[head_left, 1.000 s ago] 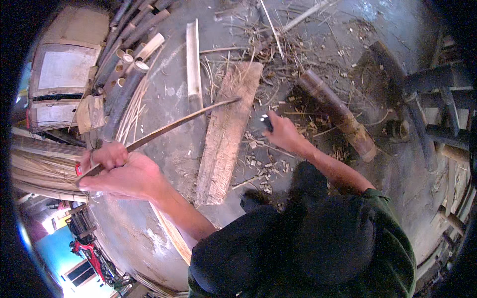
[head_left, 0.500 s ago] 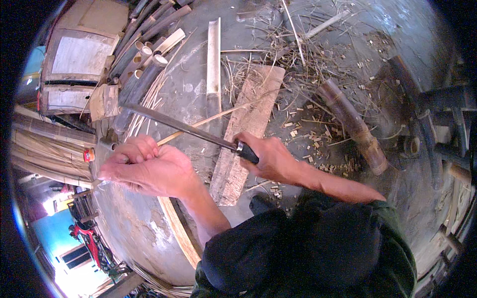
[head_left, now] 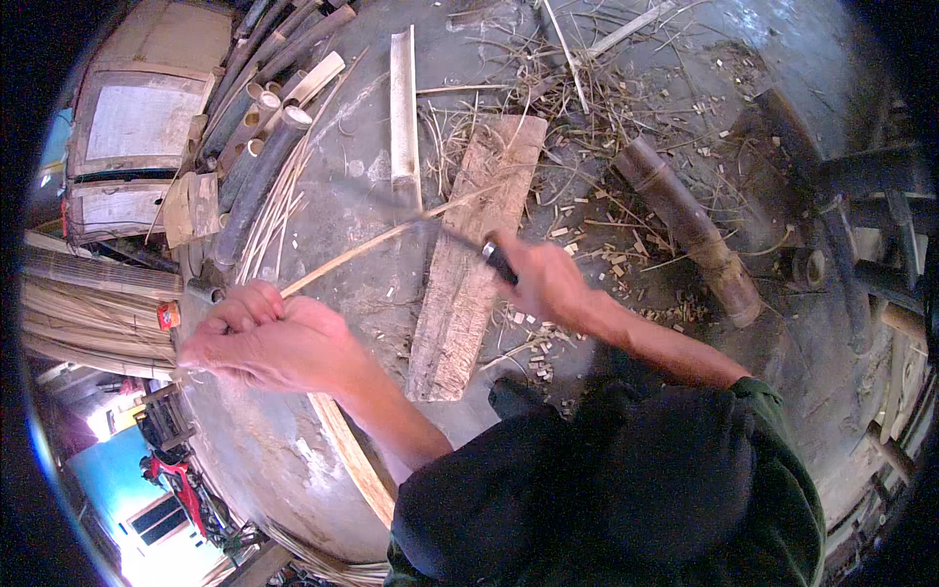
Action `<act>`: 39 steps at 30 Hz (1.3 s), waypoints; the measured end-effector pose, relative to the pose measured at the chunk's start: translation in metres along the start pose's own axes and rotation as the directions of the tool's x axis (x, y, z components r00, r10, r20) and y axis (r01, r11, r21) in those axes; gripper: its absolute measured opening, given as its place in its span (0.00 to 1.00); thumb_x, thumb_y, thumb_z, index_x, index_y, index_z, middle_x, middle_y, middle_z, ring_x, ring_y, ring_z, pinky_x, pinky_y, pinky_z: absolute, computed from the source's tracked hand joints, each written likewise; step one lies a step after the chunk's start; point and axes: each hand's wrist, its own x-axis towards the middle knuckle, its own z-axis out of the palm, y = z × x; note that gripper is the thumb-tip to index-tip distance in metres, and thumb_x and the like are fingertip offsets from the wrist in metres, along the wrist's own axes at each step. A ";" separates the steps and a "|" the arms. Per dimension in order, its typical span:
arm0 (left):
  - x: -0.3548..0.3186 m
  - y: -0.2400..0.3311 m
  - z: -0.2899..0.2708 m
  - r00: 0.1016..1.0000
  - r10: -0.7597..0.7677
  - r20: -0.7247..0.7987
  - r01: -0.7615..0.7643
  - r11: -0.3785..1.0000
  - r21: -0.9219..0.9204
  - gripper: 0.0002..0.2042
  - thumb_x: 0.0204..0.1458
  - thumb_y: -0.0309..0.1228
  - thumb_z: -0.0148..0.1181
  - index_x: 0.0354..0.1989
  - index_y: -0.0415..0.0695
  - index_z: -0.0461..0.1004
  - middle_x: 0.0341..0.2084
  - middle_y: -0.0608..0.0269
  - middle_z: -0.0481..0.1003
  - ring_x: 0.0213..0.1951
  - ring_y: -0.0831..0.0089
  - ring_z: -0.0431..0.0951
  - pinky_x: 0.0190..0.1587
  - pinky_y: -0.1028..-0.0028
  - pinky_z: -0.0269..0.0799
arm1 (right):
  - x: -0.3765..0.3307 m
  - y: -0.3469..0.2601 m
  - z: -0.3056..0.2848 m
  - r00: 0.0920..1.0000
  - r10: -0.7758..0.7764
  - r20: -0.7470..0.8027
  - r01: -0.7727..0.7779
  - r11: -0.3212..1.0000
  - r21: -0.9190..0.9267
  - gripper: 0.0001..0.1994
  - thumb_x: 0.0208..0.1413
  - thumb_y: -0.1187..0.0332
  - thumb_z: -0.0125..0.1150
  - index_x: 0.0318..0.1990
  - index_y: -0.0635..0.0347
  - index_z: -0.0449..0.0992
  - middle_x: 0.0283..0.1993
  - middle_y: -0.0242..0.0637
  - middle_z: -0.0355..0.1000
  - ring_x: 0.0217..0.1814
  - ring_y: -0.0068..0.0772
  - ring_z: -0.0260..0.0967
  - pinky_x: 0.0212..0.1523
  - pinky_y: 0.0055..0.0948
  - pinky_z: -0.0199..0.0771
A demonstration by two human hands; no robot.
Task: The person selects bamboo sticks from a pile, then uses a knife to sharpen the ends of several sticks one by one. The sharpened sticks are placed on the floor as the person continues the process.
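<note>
The left hand [head_left: 279, 335] squeezes one end of a bamboo strip [head_left: 354, 253], which slants over grey floor [head_left: 381, 298] and past the left edge of a wooden plank [head_left: 450, 338]. By the plank's right edge, the right hand [head_left: 553, 281] grips a black-handled knife [head_left: 500, 262], its blade blurry.

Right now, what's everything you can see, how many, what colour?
floor: 1, grey, underneath
plank: 1, brown, middle
thin strip: 1, tan, slanting over plank
knife: 1, black-handled, over plank
split bamboo: 1, pale, upper middle
thick bamboo: 1, brown, right of plank
bamboo poles: several, mostly dark, upper left
strip pile: many, tan, left edge
chips: many, pale, right of plank
shavings: many, brown, top middle
small item: 1, red, left
panels: 2, white, upper left
motorbike, probably: 1, red, lower left
clothing: some, dark, bottom
left fingers: one hand, bare, on thin strip
right fingers: one hand, bare, gripping knife
</note>
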 end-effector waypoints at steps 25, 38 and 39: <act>0.015 -0.012 0.006 0.998 0.024 -0.061 -0.018 0.996 0.087 0.22 0.64 0.49 0.43 0.21 0.50 0.53 0.15 0.73 0.48 0.17 0.80 0.49 0.20 0.78 0.47 | -0.008 0.010 0.015 0.987 -0.156 -0.044 0.158 0.985 0.064 0.18 0.48 0.69 0.61 0.47 0.58 0.65 0.26 0.51 0.72 0.29 0.57 0.73 0.28 0.48 0.72; 0.008 0.013 0.025 0.994 -0.072 0.085 0.074 0.997 -0.024 0.21 0.65 0.50 0.40 0.25 0.47 0.57 0.17 0.72 0.50 0.20 0.80 0.50 0.23 0.78 0.49 | -0.004 0.057 0.006 0.995 0.092 -0.029 -0.090 0.993 0.075 0.17 0.47 0.70 0.61 0.45 0.63 0.66 0.28 0.53 0.72 0.30 0.56 0.74 0.28 0.44 0.72; 0.005 0.012 0.023 0.993 -0.060 0.097 0.064 0.997 -0.035 0.21 0.65 0.50 0.40 0.25 0.47 0.57 0.17 0.72 0.50 0.20 0.80 0.50 0.23 0.78 0.49 | -0.008 0.031 0.000 0.999 0.032 -0.024 -0.029 0.991 0.132 0.18 0.47 0.70 0.62 0.46 0.61 0.66 0.28 0.52 0.72 0.30 0.55 0.74 0.28 0.44 0.72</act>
